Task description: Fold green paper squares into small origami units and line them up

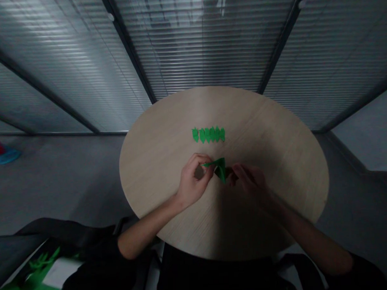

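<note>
In the head view, my left hand point(194, 179) and my right hand point(248, 181) meet over a round light-wood table point(168, 137). Between them is a piece of folded green paper point(221, 168), held up above the tabletop. My left fingers pinch its left point, and my right fingertips grip its darker lower side. My right hand lies in shadow, so its exact finger contact is partly hidden. Farther from me, a tight row of several folded green paper pieces point(209, 134) lies flat on the table, apart from both hands.
Dark-framed glass walls with slatted blinds point(205, 39) rise behind the table, and a grey floor point(61, 187) surrounds it. A red and blue object point(2, 152) lies on the floor at left. A dark bag with a green print point(35, 269) sits at lower left.
</note>
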`<state>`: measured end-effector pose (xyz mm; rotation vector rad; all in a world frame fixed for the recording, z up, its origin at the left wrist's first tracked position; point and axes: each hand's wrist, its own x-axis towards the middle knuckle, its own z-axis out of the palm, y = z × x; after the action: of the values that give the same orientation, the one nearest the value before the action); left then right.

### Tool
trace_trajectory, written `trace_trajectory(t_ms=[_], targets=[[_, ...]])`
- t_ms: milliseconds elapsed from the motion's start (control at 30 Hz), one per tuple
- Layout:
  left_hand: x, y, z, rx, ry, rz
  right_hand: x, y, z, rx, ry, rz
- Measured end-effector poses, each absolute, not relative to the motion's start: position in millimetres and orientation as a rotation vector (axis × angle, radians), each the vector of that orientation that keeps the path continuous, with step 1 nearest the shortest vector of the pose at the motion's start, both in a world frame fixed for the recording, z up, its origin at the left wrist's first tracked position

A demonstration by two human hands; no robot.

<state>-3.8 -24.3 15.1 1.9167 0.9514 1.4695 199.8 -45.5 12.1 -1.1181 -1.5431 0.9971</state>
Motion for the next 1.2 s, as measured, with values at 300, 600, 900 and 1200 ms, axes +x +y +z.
trace_trajectory(t_ms=[300, 600, 900, 1200], targets=[[1, -26, 12, 1.525, 0.799, 1.202, 201, -44, 13, -0.943, -1.588, 1.084], [2, -28, 1, 1.527, 0.727, 1.405, 200, -43, 8, -1.044, -1.502, 1.023], [-3, -33, 15, 1.788, 0.679, 1.321, 201, -43, 11, -1.049, -1.558, 0.863], [-3, -31, 14, 1.756, 0.777, 1.319, 197, -46, 17, -1.03, -1.634, 0.752]])
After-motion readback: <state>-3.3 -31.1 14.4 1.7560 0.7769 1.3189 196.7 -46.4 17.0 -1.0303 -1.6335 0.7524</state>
